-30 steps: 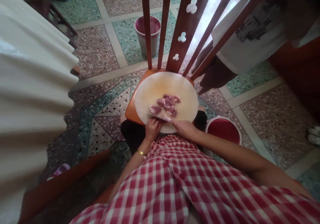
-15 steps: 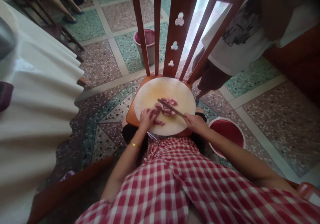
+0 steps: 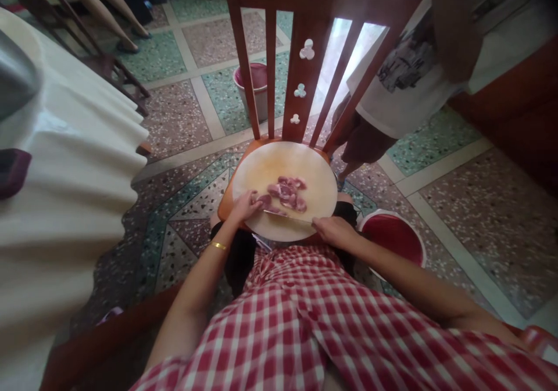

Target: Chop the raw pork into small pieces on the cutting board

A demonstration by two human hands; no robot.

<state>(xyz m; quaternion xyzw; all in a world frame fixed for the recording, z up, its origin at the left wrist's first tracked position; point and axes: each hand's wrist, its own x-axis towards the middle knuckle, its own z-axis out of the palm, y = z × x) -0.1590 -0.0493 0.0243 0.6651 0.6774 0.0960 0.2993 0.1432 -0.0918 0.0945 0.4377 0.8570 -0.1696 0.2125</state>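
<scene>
Meat pieces [image 3: 288, 190] lie heaped at the middle of a round pale cutting board [image 3: 279, 158], which sits on the seat of a wooden chair [image 3: 314, 71]. Left hand [image 3: 244, 205] rests loose, outstretched fingers on the nearest piece. Right hand [image 3: 331, 231] is clamped on a knife [image 3: 285, 214], its blade along the heap's near side. Terrazzo floor [image 3: 174, 106] lies all round, with a red basin [image 3: 394, 237] to the right and a pink bucket [image 3: 257, 89] behind the chair.

Left hand [image 3: 244, 205] flat; right hand [image 3: 331, 230] grip closed.

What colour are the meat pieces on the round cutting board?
Pinkish-purple raw meat pieces on the pale yellowish round wooden board; the head view shows it.
</scene>
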